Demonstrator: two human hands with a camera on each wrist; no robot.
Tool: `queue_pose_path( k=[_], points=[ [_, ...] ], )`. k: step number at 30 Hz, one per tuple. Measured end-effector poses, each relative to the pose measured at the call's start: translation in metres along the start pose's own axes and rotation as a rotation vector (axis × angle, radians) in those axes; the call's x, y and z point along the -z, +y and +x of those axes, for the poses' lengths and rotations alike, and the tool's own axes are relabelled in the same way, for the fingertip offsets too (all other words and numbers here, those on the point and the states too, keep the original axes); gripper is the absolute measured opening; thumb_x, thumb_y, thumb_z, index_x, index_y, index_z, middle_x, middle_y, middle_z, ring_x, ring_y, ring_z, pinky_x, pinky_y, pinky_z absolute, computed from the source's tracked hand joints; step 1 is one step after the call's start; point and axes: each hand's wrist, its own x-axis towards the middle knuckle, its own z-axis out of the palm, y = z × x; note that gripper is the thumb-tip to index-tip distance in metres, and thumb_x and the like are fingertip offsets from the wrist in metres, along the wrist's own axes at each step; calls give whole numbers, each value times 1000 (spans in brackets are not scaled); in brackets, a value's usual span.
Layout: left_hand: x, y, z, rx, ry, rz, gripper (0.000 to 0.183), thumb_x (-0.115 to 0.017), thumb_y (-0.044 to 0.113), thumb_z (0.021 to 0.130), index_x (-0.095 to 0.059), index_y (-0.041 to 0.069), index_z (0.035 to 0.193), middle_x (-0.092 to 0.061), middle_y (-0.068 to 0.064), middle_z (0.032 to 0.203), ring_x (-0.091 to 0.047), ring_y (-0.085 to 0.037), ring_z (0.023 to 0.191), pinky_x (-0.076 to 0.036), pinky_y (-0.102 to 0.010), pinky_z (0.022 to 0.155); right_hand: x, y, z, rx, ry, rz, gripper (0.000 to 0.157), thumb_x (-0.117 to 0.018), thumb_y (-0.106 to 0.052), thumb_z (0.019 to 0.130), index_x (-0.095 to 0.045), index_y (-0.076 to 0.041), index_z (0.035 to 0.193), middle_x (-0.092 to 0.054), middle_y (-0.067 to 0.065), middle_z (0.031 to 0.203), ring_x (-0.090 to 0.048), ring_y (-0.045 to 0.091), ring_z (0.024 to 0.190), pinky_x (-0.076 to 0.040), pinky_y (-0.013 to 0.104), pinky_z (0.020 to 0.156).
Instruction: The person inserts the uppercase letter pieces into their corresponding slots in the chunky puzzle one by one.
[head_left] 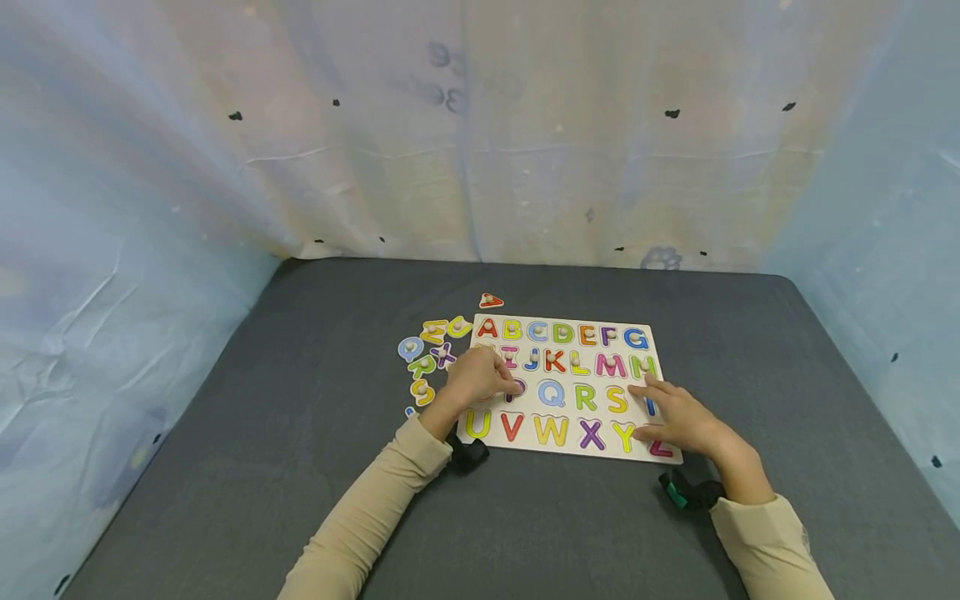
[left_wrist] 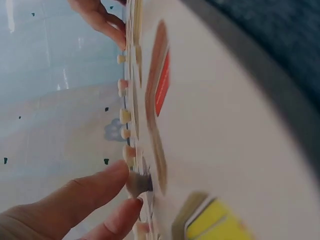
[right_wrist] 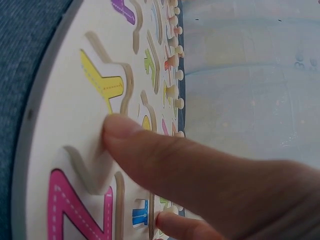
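A wooden alphabet puzzle board lies on the dark table, with knobbed letter pieces in its upper rows. My left hand reaches over its left part and pinches the small knob of the purple letter P piece, which sits at the P slot. Whether the piece is fully seated cannot be told. On the board's right side, my right hand rests with fingers spread; its thumb touches the wood beside the yellow Y slot, and a fingertip lies near the blue T slot.
Loose letter pieces lie left of the board, among them a blue Q, a green R, a purple X and a yellow S. Beyond the board's top edge lies a red V. Pale curtains enclose the table.
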Motion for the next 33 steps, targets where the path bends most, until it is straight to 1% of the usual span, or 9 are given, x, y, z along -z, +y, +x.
queue_pose_path(
  k=[5,10,14,18,21,25,28,31,33],
  points=[
    [4,-3,3,24,11,-18,22,-83,36,73,-79,15,78,-70,-3,94,-51,-14,69,-32,-25,53,0,0,0,7,11,-11,78,-78,-33,77,-46,-1,141,-29,34,150,-35,55,128,-44,63,95],
    [15,-9,4,25,48,-20,21,-80,36,76,-79,16,83,-72,-4,94,-51,-14,69,-34,-23,52,0,0,0,8,14,-15,78,-78,-33,77,-46,-1,141,-29,33,150,-36,54,128,-44,63,95],
    [26,-17,6,20,85,-41,22,-78,34,79,-79,14,86,-71,-6,100,-53,-15,75,-36,-22,55,-2,4,2,11,18,-7,79,-78,-35,76,-47,-2,141,-30,33,150,-36,54,128,-43,65,95],
    [37,-28,7,3,123,-78,22,-76,32,81,-79,12,88,-72,-9,100,-54,-14,69,-36,-21,53,-4,8,5,11,33,-8,80,-79,-38,74,-48,-3,140,-32,32,149,-37,53,126,-42,65,95],
    [45,-36,7,4,152,-81,23,-74,33,83,-78,12,90,-74,-10,101,-61,-16,72,-38,-21,53,-3,7,3,6,33,-10,81,-79,-38,74,-48,-3,140,-31,32,150,-37,52,126,-42,65,95],
    [58,-46,5,45,189,-48,25,-73,36,84,-78,14,95,-71,-11,115,-65,-25,87,-42,-26,59,1,3,1,9,26,-11,80,-78,-35,76,-46,-1,141,-28,33,151,-36,54,127,-43,65,96],
    [67,-56,5,70,211,-39,27,-73,36,85,-77,13,99,-67,-13,124,-64,-31,99,-48,-34,69,1,2,0,7,26,-16,79,-78,-34,77,-46,0,140,-28,33,151,-36,54,127,-43,64,95],
    [74,-68,6,71,224,-59,29,-72,35,86,-76,11,103,-66,-15,125,-62,-33,111,-51,-43,83,0,2,1,5,25,-14,78,-78,-33,77,-46,0,140,-28,33,151,-36,54,127,-43,65,95],
    [77,-77,7,73,221,-85,31,-71,35,86,-75,10,104,-67,-15,123,-62,-34,112,-50,-47,89,0,2,1,5,25,-13,78,-78,-33,77,-46,0,140,-28,34,151,-36,54,127,-43,65,96]
  ],
)
